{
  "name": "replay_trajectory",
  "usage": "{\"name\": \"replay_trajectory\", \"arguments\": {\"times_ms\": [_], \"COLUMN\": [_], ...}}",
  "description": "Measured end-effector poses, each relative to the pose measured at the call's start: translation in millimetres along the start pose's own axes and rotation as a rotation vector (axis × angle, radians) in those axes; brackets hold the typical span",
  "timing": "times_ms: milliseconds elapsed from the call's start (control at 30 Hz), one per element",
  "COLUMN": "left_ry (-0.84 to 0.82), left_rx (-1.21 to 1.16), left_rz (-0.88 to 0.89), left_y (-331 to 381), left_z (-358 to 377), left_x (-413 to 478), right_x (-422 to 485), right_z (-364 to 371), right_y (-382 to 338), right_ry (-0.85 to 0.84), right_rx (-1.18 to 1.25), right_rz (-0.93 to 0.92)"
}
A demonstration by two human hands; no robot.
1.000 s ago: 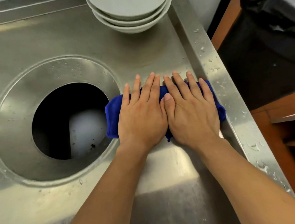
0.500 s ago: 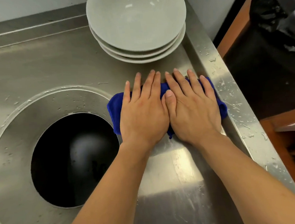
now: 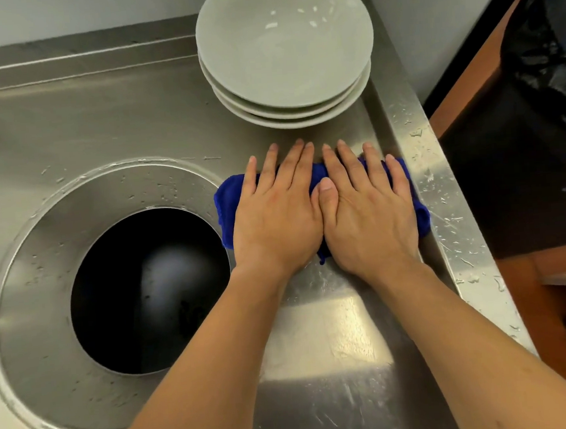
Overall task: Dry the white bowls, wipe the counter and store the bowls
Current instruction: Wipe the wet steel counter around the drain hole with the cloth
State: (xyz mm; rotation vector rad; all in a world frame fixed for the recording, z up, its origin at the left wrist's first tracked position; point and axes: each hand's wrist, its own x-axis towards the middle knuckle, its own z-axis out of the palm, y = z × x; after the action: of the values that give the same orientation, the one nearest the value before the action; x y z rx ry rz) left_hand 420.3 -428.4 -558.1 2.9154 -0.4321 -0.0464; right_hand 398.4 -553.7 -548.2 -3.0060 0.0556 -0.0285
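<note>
Three white bowls (image 3: 285,51) stand stacked at the back of the steel counter (image 3: 98,120), near its right rim. A blue cloth (image 3: 228,201) lies flat on the counter just in front of the stack. My left hand (image 3: 275,215) and my right hand (image 3: 366,214) press side by side on the cloth with straight fingers, thumbs touching. The fingertips reach past the cloth's far edge, a short way from the bottom bowl. Most of the cloth is hidden under the hands.
A large round hole (image 3: 148,289) with a sloped steel collar opens in the counter left of the cloth. The raised right rim (image 3: 443,201) carries water drops. Beyond it are a dark floor gap and a black bag (image 3: 539,42). A wall backs the counter.
Both hands have pushed the cloth forward along the counter, toward the stack of bowls. The view has tilted up, showing the whole stack.
</note>
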Motion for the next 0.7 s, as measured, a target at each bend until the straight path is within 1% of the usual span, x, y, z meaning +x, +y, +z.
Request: {"name": "replay_trajectory", "arguments": {"times_ms": [367, 700], "left_ry": [0.016, 0.016], "left_rx": [-0.01, -0.03], "left_rz": [-0.064, -0.059], "left_y": [7, 14], "left_z": [3, 4], "left_x": [-14, -39], "right_x": [-8, -33], "right_z": [-2, -1], "right_y": [5, 7], "right_ry": [-0.013, 0.003], "right_rx": [-0.011, -0.004], "right_rz": [-0.056, -0.066]}}
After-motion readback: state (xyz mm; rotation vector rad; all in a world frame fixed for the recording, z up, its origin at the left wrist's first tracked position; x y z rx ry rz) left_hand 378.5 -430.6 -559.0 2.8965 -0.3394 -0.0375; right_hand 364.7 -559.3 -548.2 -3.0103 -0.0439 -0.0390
